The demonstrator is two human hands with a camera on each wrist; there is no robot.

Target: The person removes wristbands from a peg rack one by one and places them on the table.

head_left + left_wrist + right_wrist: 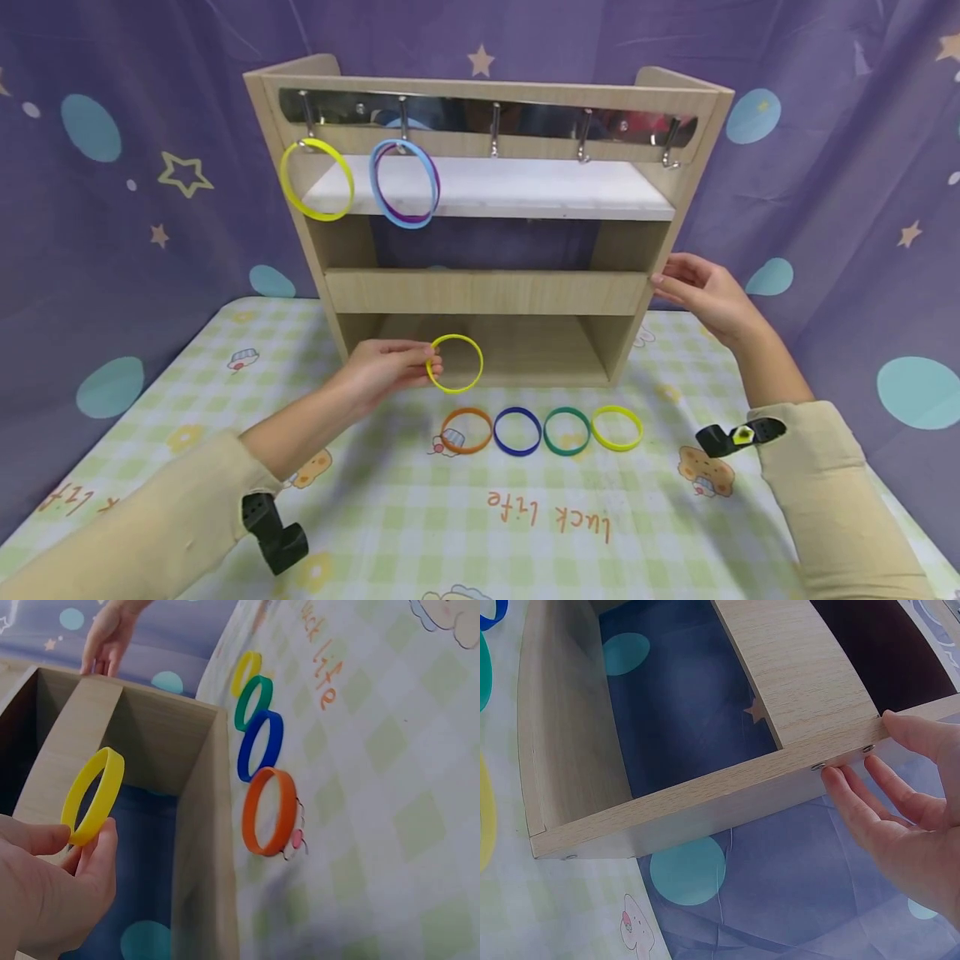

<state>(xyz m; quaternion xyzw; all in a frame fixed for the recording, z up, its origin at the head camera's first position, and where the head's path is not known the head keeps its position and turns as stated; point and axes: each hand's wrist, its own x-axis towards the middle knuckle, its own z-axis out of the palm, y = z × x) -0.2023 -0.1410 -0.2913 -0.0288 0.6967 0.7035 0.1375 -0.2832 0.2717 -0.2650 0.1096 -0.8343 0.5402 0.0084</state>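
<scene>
Between thumb and fingers, my left hand [390,364] pinches a yellow silicone wristband [480,367], held upright before the lower opening of a wooden shelf unit [487,292]. Over on the right, my right hand [708,298] touches the unit's side; in the right wrist view its thumb lies at the front edge and its fingertips [832,780] reach the side panel [705,817]. On the cloth lie an orange wristband [467,450], a blue one [517,452], a green one [567,452] and another yellow wristband [617,447], in a row.
A metal rail [450,115] with several hooks spans the unit's top. A yellow wristband [351,179] hangs from the leftmost hook, and a light blue wristband [435,187] with a purple one [380,171] from the second. A checked tablecloth [420,533] and purple curtain [840,208] surround the unit.
</scene>
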